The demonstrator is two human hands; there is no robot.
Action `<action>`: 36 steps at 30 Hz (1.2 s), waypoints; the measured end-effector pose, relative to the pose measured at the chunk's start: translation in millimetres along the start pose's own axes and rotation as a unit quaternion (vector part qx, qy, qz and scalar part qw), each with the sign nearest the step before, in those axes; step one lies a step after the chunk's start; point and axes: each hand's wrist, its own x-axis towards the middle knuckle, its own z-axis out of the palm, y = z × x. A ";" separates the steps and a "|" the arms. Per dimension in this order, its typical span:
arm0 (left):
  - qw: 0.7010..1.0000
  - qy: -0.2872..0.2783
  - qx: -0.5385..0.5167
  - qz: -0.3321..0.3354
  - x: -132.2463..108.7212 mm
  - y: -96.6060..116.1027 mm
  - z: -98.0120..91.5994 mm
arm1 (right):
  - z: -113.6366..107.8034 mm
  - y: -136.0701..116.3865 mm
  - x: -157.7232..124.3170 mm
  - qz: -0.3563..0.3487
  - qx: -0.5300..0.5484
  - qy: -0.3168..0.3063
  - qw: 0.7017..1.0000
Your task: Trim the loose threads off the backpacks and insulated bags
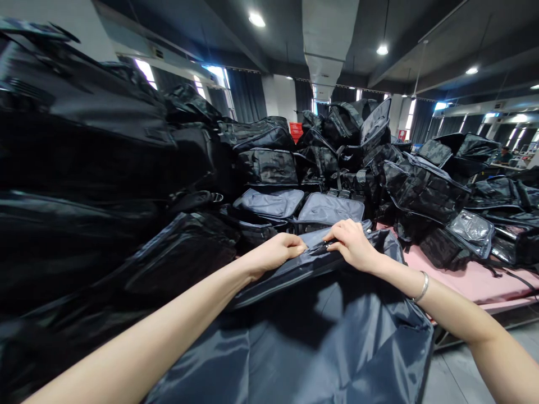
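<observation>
A large open backpack (295,336) with shiny grey-blue lining spreads out right in front of me. Along its far edge runs a dark zip-edged pocket or flap. My left hand (280,253) is closed, thumb and fingers pinching that edge. Just to the right, my right hand (351,244) pinches the same edge, palm down. A small dark piece, perhaps a zip pull, shows at its fingertips; I cannot tell for certain. A silver bracelet (422,286) circles my right wrist.
Black and dark camouflage bags (269,165) are heaped high ahead, with more bags (84,123) close on the left. Bags also lie on a pink-topped table (463,275) at the right. A red crate (296,132) stands farther back. A person (504,154) is far off right.
</observation>
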 end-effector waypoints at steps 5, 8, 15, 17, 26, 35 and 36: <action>1.000 0.000 0.007 0.005 0.6 0.5 -0.1 | 1.2 -0.2 1.5 0.010 0.010 -0.001 1.000; 1.000 0.009 0.017 0.017 1.1 0.1 -0.5 | 2.2 3.5 5.4 0.022 0.059 0.016 0.998; 0.989 0.084 0.104 0.068 7.4 -7.6 -4.1 | -32.2 -13.1 -10.1 0.126 0.189 0.124 0.966; 0.984 0.091 0.128 0.078 10.4 -8.5 -4.3 | -43.3 -30.3 -21.4 0.144 0.192 0.102 0.965; 0.969 0.095 0.203 0.107 -2.3 -4.7 -5.5 | 24.1 -35.3 -19.0 0.232 0.270 0.132 0.925; 0.950 0.170 0.258 0.048 -28.2 -2.9 3.6 | 33.6 -38.4 -34.3 0.183 0.177 0.148 0.956; 0.948 0.178 0.260 0.042 -27.8 -2.5 5.5 | 33.7 -39.3 -36.4 0.175 0.160 0.145 0.961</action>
